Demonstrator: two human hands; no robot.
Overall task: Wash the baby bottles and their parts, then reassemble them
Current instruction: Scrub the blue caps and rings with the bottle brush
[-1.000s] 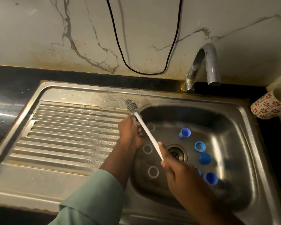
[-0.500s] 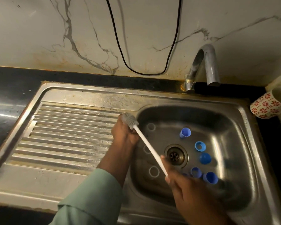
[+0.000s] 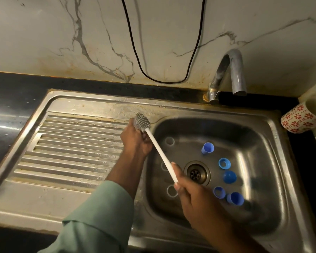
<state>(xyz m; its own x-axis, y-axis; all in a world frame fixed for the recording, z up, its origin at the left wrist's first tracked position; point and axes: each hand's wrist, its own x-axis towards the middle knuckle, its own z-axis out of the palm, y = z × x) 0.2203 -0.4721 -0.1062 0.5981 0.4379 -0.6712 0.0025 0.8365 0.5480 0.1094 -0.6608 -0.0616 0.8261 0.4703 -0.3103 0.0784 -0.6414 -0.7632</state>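
Steel sink [image 3: 274,136], its basin holding blue caps [image 3: 207,148] near the drain and clear rings by the left wall, awaiting washing. Right hand [image 3: 193,196] grips the bottle brush [image 3: 159,152] handle; left hand [image 3: 135,139], at the basin's left rim, clasps a small clear part, hardly visible, against the bristles, apparently for scrubbing.

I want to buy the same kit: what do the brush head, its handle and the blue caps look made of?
Brush head: grey, thick blunt nubs rather than fine bristles, so probably silicone. Handle: slim white rod with a smooth matte look, likely plastic. Blue caps: opaque, evenly coloured, thin-walled with a slight sheen, likely moulded plastic.
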